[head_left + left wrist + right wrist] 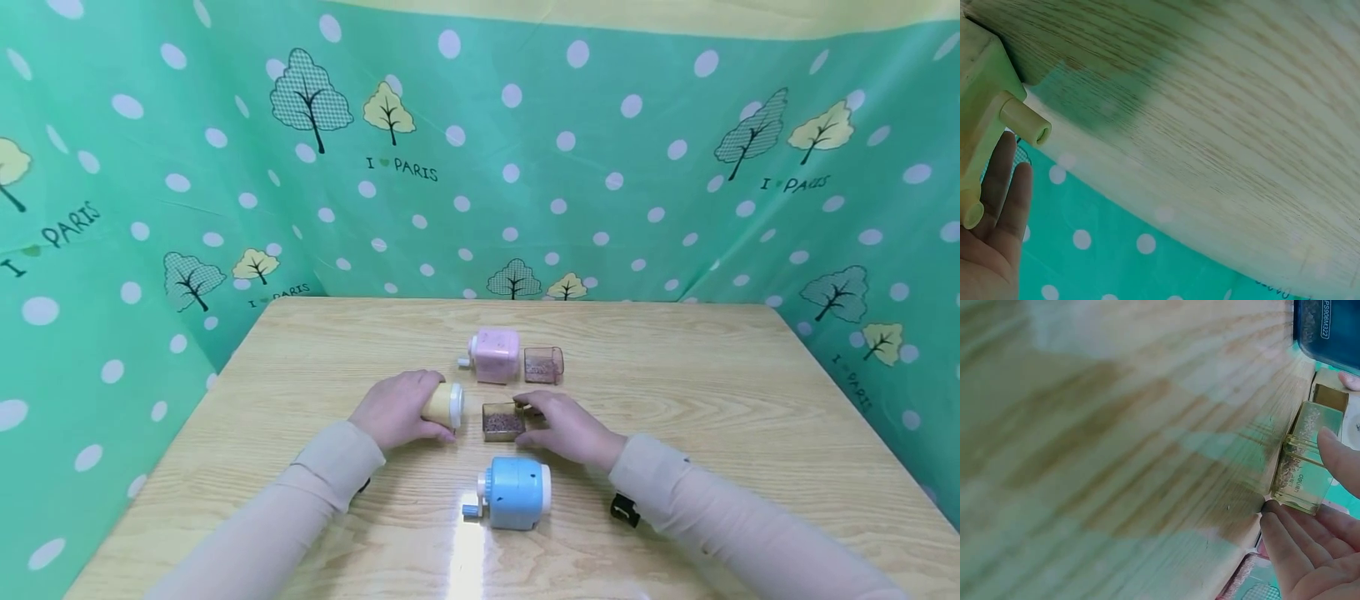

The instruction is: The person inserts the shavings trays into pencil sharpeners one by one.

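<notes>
My left hand (396,410) grips a yellow crank pencil sharpener (437,406), its white-rimmed end turned to the right. In the left wrist view the sharpener's crank handle (1022,119) sticks out beside the fingers. Just right of it, a clear amber shavings drawer (501,423) with dark shavings inside sits on the table. My right hand (566,427) holds that drawer at its right end, thumb on one side and fingers on the other, as the right wrist view also shows. A gap separates drawer and yellow sharpener in the head view.
Behind the hands stands a pink crank sharpener (497,354), with a clear pink drawer (543,367) of shavings to its right. A blue crank sharpener (517,493) sits in front, nearest me. The wooden table (675,358) ends at a green dotted curtain (600,167).
</notes>
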Demonstrator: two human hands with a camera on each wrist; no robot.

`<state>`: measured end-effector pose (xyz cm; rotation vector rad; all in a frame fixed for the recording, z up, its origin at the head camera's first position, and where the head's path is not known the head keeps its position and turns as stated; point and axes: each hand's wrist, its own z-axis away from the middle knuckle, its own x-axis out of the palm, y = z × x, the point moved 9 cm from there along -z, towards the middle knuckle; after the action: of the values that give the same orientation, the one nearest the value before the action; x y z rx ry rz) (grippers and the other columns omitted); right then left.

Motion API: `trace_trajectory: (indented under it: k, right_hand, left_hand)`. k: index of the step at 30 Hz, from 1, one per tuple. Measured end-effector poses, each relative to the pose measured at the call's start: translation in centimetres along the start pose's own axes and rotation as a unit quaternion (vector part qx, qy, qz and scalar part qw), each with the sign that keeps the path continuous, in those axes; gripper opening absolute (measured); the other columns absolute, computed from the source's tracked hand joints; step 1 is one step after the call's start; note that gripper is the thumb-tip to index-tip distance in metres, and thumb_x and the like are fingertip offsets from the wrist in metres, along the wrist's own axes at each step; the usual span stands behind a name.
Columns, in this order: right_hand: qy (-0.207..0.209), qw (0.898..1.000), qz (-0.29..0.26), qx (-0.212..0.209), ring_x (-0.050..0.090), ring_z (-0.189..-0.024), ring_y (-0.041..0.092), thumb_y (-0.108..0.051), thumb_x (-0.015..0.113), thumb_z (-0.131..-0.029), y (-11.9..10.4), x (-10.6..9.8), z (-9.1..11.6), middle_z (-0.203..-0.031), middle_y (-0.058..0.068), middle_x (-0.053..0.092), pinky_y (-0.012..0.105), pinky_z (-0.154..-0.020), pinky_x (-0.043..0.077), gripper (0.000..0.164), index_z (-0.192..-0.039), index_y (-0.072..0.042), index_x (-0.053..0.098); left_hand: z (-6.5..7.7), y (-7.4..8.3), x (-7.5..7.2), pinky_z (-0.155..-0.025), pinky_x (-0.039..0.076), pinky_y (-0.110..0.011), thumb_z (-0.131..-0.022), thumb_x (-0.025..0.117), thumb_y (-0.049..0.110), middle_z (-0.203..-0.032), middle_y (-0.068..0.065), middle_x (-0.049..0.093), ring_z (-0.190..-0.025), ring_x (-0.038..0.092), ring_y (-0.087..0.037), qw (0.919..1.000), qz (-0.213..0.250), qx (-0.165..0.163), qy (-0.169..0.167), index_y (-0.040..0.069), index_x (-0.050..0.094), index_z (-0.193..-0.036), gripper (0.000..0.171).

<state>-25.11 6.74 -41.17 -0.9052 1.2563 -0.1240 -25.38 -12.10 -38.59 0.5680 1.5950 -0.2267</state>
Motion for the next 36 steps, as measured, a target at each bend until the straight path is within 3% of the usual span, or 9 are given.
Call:
trace_trajectory:
  k: [20,36]
  right_hand:
    - [-0.01,1.0,-0.025,0.016,0.062,-0.119,0.034,-0.019,0.08,-0.079,-0.1,0.3,-0.7,-0.131,0.019,0.066,0.049,-0.105,0.047,0.062,-0.133,0.005,0.06]
    - [-0.008,1.0,-0.023,-0.011,0.064,-0.115,0.032,-0.021,0.08,-0.08,-1.0,1.0,-1.5,-0.128,0.018,0.067,0.046,-0.102,0.05,0.061,-0.131,0.006,0.061]
  left_hand:
    - [-0.2,-0.3,0.4,-0.071,0.054,-0.035,-0.067,0.085,0.048,-0.09,0.001,0.064,-0.078,0.057,-0.013,0.9991,0.034,-0.022,-0.008,0.006,0.063,-0.114,0.066]
    - [-0.2,-0.3,0.4,-0.071,0.055,-0.033,-0.066,0.085,0.048,-0.089,0.002,0.065,-0.078,0.058,-0.012,0.9989,0.041,-0.021,-0.006,0.007,0.063,-0.11,0.064]
